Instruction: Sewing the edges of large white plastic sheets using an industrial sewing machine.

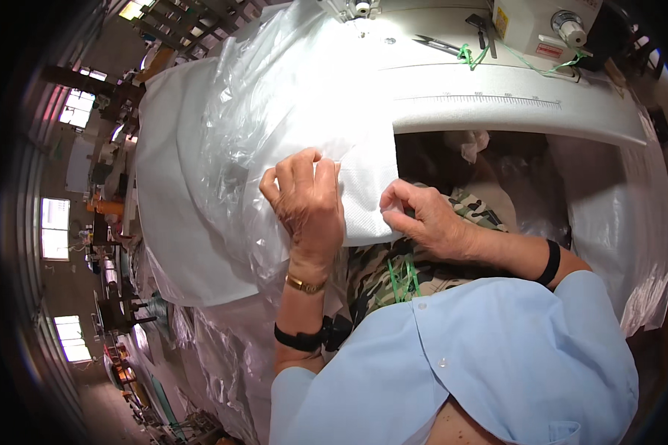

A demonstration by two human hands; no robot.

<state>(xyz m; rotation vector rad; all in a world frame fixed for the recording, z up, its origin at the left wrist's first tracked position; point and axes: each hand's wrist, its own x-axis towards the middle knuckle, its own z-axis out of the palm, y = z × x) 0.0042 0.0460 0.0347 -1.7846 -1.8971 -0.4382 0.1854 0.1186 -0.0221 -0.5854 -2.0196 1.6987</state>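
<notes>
White woven fabric (367, 200) is bunching as we are pressing it flat with the spread left hand (309, 204) and pinching its edge with the right hand (423, 219), risking slippage off the slick plastic sheet (274, 96).

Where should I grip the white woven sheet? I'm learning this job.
Probably at its free right edge, coming from the right: the sheet hangs past the table there, where the right hand pinches it; the left hand presses it flat.

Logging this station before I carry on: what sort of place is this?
Most likely a sewing workshop or small factory. A white sewing machine sits on a work table with thread snips and green thread, and both hands press woven white sacking under clear plastic sheet.
</notes>
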